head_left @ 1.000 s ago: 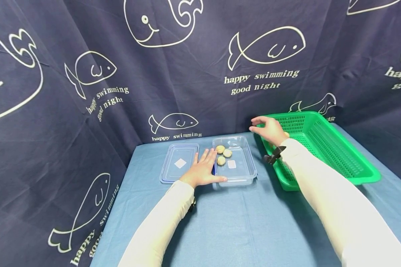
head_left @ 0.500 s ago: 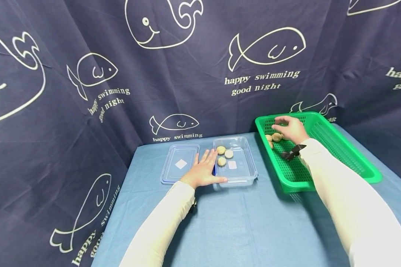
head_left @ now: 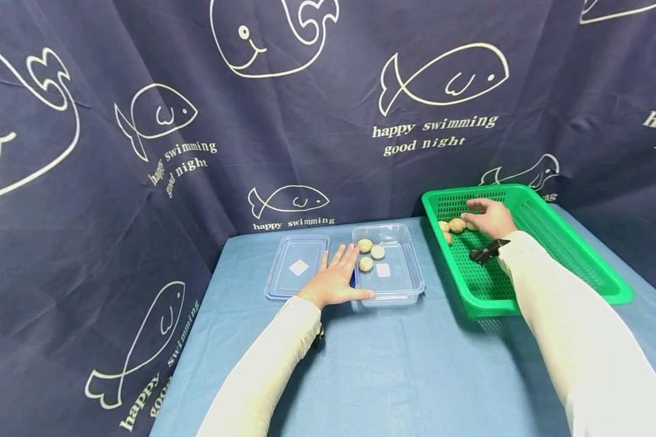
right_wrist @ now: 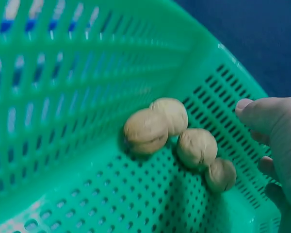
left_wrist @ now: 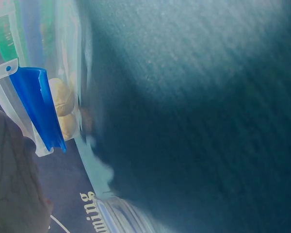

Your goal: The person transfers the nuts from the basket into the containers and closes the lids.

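Hovering my right hand (head_left: pixel 492 218), loosely parted and empty, inside the basket (head_left: pixel 560 252), I'd best pinch the end walnut (right_wrist: pixel 221 174), near the basket's far left corner, squarely across its middle.

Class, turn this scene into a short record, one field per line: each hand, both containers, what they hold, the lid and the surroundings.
Left hand: left hand, fingers spread, at the left edge of the clear box
Right hand: right hand, over the green basket, no walnut seen in its grasp
Box contents: three walnuts
Basket contents: four walnuts visible in the right wrist view, bunched together
Lid: blue-edged lid, off, lying left of the box
Table: blue cloth
Backdrop: dark fabric with fish drawings
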A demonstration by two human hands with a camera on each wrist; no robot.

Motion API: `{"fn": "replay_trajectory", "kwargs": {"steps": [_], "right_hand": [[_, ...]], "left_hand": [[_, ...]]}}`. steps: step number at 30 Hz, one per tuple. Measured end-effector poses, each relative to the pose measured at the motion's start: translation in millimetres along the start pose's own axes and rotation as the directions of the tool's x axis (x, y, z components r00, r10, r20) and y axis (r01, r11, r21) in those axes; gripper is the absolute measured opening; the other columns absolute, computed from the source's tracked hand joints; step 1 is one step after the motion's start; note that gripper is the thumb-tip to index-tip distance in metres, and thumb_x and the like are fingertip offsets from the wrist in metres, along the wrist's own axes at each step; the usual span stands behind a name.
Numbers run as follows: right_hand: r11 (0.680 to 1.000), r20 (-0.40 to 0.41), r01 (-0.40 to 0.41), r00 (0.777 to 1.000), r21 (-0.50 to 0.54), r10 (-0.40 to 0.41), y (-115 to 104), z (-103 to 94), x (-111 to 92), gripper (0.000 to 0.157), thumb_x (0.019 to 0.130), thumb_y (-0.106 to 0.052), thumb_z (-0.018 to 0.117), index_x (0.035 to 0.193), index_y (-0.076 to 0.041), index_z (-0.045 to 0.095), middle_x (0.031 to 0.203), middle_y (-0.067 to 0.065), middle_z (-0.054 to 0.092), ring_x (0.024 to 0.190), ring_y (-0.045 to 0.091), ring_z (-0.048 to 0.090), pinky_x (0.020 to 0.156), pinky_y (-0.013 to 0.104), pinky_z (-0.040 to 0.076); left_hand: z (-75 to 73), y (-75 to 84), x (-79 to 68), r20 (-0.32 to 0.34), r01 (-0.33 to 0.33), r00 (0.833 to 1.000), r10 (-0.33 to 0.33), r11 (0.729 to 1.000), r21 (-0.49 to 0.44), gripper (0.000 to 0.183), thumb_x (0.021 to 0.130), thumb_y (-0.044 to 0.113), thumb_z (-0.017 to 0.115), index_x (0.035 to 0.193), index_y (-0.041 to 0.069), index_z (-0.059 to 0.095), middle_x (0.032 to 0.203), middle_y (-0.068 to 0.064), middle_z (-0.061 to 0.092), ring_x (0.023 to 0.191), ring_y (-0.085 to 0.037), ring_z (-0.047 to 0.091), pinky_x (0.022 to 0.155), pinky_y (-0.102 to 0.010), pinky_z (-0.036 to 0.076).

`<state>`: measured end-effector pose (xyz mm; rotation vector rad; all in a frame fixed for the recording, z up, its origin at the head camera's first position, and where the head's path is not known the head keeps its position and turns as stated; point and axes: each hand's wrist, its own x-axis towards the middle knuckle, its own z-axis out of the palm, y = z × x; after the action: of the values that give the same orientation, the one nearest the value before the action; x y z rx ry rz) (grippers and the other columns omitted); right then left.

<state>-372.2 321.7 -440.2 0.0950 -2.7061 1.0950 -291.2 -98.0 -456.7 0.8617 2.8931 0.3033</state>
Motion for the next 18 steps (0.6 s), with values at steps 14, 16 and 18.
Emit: {"fn": "replay_trajectory", "kwargs": {"steps": [14,16,18], "right_hand": [[0.994,0.092,-0.065,0.993,-0.087,0.073,38.6,3.4,4.6,0.067,0.099,-0.04,0.064,0.141,0.01,0.049,0.138,0.037,0.051,0.123,0.055,0.05,0.102,0.065,0.039],[0.993,0.101,-0.066,0.992,-0.1,0.076,40.0,4.8,5.6,0.065,0.099,-0.037,0.063,0.141,0.01,0.049,0.137,0.037,0.051,0.122,0.055,0.05,0.102,0.065,0.038],[0.992,0.108,-0.062,0.991,-0.112,0.074,41.9,5.9,6.9,0.061,0.099,-0.032,0.063,0.141,0.011,0.049,0.137,0.036,0.052,0.122,0.055,0.05,0.102,0.064,0.038]], "left_hand": [[2.2,0.5,1.8,-0.019,-0.006,1.0,0.006,1.0,0.005,0.12,0.08,0.083,0.054,0.163,0.008,0.01,0.17,-0.009,0.009,0.156,-0.028,0.005,0.121,-0.06,0.001],[1.3,0.3,0.9,-0.019,-0.002,1.0,0.002,1.0,0.003,0.12,0.08,0.082,0.056,0.163,0.008,0.01,0.17,-0.009,0.009,0.156,-0.028,0.004,0.121,-0.06,0.0],[1.3,0.0,1.2,-0.019,-0.001,1.0,0.001,1.0,0.0,0.12,0.08,0.082,0.056,0.163,0.009,0.009,0.17,-0.008,0.008,0.156,-0.028,0.004,0.121,-0.059,0.0]]}}
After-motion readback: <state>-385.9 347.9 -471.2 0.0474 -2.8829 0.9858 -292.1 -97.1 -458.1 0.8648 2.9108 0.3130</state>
